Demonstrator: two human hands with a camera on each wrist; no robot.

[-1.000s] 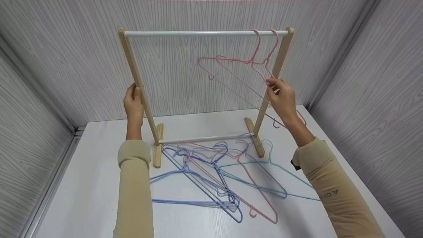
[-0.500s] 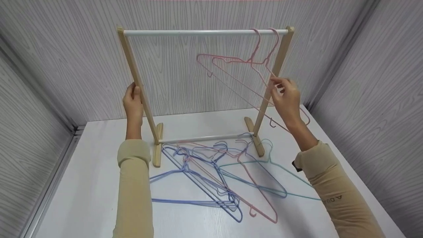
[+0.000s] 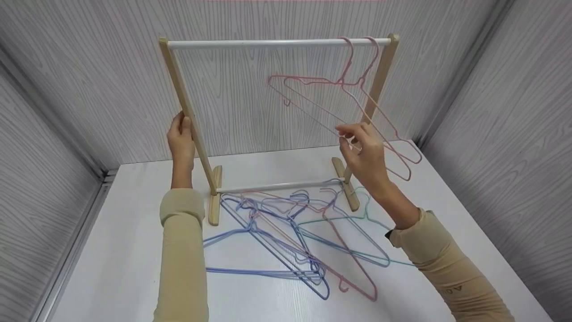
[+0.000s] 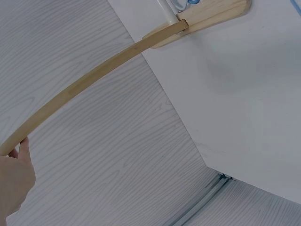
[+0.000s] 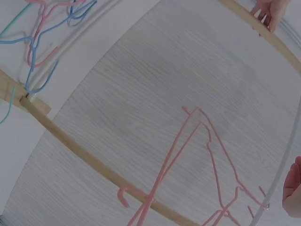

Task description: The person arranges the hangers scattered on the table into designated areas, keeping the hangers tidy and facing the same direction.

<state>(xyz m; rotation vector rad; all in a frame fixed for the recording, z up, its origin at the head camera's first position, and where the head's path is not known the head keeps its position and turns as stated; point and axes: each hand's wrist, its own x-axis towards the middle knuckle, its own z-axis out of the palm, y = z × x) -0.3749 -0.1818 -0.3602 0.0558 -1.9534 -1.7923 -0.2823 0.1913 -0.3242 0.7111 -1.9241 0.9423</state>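
Observation:
Near the left side of a small wooden garment rack [image 3: 268, 43], my left hand [image 3: 181, 142] grips the upright post [image 3: 178, 87], thumb in front and fingers behind. The left wrist view shows that hand [image 4: 16, 181] on the same post [image 4: 84, 82]. Two pink hangers [image 3: 347, 62] hang by their hooks at the right end of the white rail. My right hand [image 3: 366, 154] is in front of their lower bars, its fingers loosely bent. In the right wrist view this hand [image 5: 292, 190] appears apart from the pink hangers [image 5: 207, 136], holding nothing.
A tangle of blue hangers [image 3: 268, 239], with pink hangers [image 3: 355, 255] and a teal hanger [image 3: 333, 219] among them, lies on the white table [image 3: 120, 250] before the rack. Wood-grain panels [image 3: 286, 15] enclose the back and both sides.
My right hand has left the shoulder of a pink hanger, shifting right, then down and left. The hangers have swung slightly. My left hand stays on the post.

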